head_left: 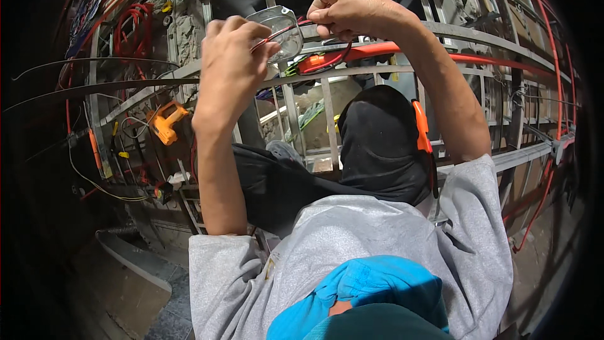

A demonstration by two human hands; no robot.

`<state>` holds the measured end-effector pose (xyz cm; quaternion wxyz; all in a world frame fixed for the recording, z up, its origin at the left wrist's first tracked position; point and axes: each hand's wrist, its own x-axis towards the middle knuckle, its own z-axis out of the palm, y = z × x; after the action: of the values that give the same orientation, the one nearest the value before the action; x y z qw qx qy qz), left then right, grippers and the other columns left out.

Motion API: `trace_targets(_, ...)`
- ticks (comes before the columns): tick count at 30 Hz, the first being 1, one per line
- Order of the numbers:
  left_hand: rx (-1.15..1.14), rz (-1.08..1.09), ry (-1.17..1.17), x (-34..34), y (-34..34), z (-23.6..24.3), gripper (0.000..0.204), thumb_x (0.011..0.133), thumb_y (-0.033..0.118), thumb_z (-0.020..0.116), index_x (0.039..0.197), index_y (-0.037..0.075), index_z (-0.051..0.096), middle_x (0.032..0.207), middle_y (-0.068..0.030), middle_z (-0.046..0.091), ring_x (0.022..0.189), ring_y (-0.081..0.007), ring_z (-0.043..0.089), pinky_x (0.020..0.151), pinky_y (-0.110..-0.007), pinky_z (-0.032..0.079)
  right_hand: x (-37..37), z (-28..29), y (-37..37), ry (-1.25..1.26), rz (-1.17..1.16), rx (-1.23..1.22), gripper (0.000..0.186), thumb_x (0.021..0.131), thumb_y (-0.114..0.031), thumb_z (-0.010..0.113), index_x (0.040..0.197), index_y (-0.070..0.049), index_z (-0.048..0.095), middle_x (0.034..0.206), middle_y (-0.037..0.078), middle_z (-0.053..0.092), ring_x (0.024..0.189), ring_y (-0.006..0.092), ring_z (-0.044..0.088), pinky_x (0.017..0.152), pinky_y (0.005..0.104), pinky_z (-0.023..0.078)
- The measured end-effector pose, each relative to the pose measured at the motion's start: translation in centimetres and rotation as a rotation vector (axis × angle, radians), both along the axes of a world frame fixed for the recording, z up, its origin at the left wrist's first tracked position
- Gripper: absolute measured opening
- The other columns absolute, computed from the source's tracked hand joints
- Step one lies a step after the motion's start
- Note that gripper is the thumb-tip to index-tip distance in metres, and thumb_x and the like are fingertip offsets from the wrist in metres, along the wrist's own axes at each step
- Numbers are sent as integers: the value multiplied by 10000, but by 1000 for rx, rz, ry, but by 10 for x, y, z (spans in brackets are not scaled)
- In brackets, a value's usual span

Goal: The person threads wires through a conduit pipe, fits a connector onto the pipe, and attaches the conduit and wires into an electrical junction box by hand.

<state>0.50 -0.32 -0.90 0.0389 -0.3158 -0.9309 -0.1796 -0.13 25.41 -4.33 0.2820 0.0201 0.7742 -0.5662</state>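
Observation:
My left hand [234, 60] is curled at the left side of a square metal junction box [286, 41], with red and black wires [270, 39] at its fingertips; its palm is hidden. My right hand [341, 12] pinches the wires just right of and above the box. Below the box, a thick red conduit [371, 51] runs sideways with a loop of wire hanging near it. An orange-handled tool [421, 126] lies against the side of my dark-trousered knee.
Metal framing [472, 33] crosses the view around my legs. An orange power tool [167, 123] rests in the framing at left, among hanging cables. Coiled red cable [135, 31] hangs at upper left, and red tubing [557, 88] runs down the right side.

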Motion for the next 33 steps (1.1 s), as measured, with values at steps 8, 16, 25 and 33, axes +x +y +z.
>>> trace_targets(8, 154, 41, -94, -7, 13, -26, 176, 912, 116, 814, 1062, 44, 758, 976, -104, 769, 941, -278, 706, 856, -400, 555, 7, -11, 9, 1, -10, -82, 285, 1111, -233, 639, 1153, 47, 675, 798, 25, 706, 591, 89, 592, 532, 268, 518)
trace_targets(16, 207, 34, -130, -9, 36, -45, 168, 951, 128, 784, 1068, 22, 728, 947, -140, 786, 864, -306, 744, 790, -386, 567, 20, -8, 2, 49, -106, -134, 342, 1098, -236, 645, 1172, 93, 699, 842, 62, 729, 658, 101, 640, 582, 267, 556)
trace_targets(25, 318, -148, -29, -17, 25, -50, 143, 959, 34, 726, 1098, 70, 718, 972, -131, 759, 878, -340, 742, 790, -408, 570, 96, -37, 22, 175, 32, 27, 472, 1036, -249, 737, 1427, -3, 644, 1292, 117, 737, 1239, 213, 676, 1114, 370, 506)
trace_targets(33, 112, -94, 126, -21, 19, -40, 172, 927, 57, 739, 1084, 127, 744, 978, -56, 728, 977, -282, 687, 883, -429, 534, 79, -49, 2, 379, 296, 233, 850, 887, -507, 846, 1540, -52, 548, 1300, 256, 722, 1302, 404, 654, 1155, 484, 486)
